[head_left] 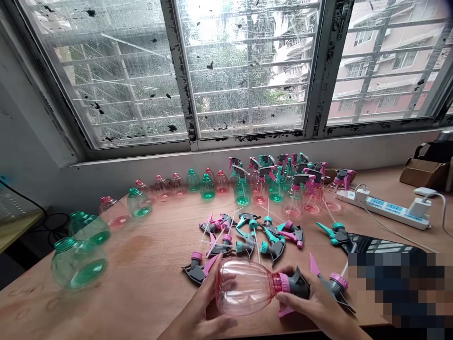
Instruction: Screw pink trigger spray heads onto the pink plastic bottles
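A clear pink spray bottle (246,287) lies on its side in the air above the table's front edge, its neck pointing right. My left hand (208,302) is wrapped round the bottle's base end. With my right hand (311,300) I grip the grey and pink trigger sprayer head (297,284), which sits at the bottle's neck. How tightly the collar is screwed on, I cannot tell. Just behind lie several loose trigger sprayer heads (246,245) in pink, teal and grey, with thin white tubes. Another pink-collared sprayer head (338,283) rests beside my right hand.
Open-necked green bottles (79,267) and pink ones (163,189) line the table's left and back. Several bottles with sprayers (242,189) stand at the back middle. A white power strip (385,208), a dark glossy panel (385,245) and a brown box (424,170) are on the right.
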`<action>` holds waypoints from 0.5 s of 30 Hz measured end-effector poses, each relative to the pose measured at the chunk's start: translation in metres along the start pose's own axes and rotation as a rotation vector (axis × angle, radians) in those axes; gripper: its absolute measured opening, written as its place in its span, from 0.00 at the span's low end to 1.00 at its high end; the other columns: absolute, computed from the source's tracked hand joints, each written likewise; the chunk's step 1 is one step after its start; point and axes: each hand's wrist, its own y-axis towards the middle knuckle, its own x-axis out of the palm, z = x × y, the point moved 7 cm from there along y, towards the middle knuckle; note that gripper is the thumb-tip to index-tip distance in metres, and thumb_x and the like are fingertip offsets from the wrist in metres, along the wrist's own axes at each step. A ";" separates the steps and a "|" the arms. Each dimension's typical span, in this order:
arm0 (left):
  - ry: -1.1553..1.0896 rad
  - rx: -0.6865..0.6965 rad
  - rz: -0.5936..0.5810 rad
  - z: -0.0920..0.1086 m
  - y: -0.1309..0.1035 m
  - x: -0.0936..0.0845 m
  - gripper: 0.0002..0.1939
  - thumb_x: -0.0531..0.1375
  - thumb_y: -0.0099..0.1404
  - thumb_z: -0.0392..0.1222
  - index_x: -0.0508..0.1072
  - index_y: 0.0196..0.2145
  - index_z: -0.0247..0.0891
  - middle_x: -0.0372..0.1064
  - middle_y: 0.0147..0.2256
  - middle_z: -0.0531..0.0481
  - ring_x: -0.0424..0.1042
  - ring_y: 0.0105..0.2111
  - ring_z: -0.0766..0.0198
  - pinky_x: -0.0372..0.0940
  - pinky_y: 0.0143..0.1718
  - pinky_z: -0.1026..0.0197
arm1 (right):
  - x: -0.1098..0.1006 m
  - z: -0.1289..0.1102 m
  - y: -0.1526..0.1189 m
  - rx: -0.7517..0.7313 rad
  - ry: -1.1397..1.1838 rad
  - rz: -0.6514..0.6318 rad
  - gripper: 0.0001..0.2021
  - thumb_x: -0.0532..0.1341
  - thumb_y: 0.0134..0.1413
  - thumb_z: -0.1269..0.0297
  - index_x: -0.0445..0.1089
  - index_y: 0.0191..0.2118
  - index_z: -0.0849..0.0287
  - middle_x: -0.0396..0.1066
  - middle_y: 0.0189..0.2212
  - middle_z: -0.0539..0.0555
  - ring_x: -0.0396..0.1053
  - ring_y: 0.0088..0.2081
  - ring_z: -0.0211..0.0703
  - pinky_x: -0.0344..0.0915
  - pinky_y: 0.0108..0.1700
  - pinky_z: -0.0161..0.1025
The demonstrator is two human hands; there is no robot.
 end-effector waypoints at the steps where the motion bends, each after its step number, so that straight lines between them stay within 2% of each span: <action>1: 0.039 0.005 0.010 0.000 0.000 -0.001 0.52 0.66 0.65 0.53 0.34 0.72 0.56 0.35 0.75 0.51 0.41 0.73 0.49 0.37 0.73 0.46 | 0.000 0.001 0.000 0.001 0.008 0.004 0.18 0.75 0.47 0.54 0.76 0.39 0.59 0.74 0.29 0.49 0.71 0.29 0.42 0.70 0.32 0.36; 3: 0.122 0.015 0.032 0.001 -0.001 -0.003 0.51 0.64 0.67 0.53 0.31 0.72 0.55 0.27 0.76 0.53 0.32 0.74 0.51 0.31 0.73 0.47 | 0.000 0.002 0.000 0.005 0.008 0.005 0.18 0.75 0.47 0.54 0.76 0.39 0.59 0.74 0.29 0.48 0.71 0.28 0.41 0.70 0.32 0.35; 5: 0.138 -0.006 0.022 0.000 -0.002 -0.003 0.54 0.65 0.66 0.53 0.28 0.72 0.53 0.24 0.76 0.53 0.27 0.74 0.53 0.28 0.73 0.48 | -0.001 0.001 0.000 -0.001 -0.012 0.003 0.18 0.75 0.47 0.53 0.76 0.39 0.59 0.74 0.29 0.48 0.71 0.28 0.42 0.70 0.31 0.35; 8: 0.056 -0.033 -0.015 -0.001 -0.003 0.000 0.57 0.67 0.64 0.54 0.28 0.72 0.52 0.29 0.76 0.51 0.30 0.74 0.51 0.32 0.73 0.47 | -0.002 0.000 0.000 -0.002 -0.079 -0.017 0.19 0.74 0.47 0.51 0.77 0.40 0.58 0.76 0.31 0.50 0.73 0.31 0.46 0.72 0.34 0.38; 12: 0.029 0.012 -0.024 0.003 -0.002 0.002 0.52 0.65 0.66 0.54 0.31 0.72 0.59 0.32 0.75 0.54 0.38 0.74 0.48 0.40 0.73 0.48 | -0.003 0.003 0.000 0.001 -0.062 -0.002 0.20 0.75 0.46 0.51 0.77 0.41 0.58 0.77 0.31 0.51 0.74 0.31 0.47 0.73 0.34 0.39; 15: 0.101 0.045 0.018 0.003 -0.002 -0.001 0.47 0.61 0.69 0.55 0.32 0.71 0.60 0.32 0.75 0.56 0.30 0.74 0.50 0.36 0.73 0.48 | -0.002 0.004 0.001 -0.025 -0.034 0.007 0.18 0.75 0.46 0.52 0.77 0.39 0.58 0.76 0.28 0.50 0.73 0.30 0.46 0.72 0.32 0.37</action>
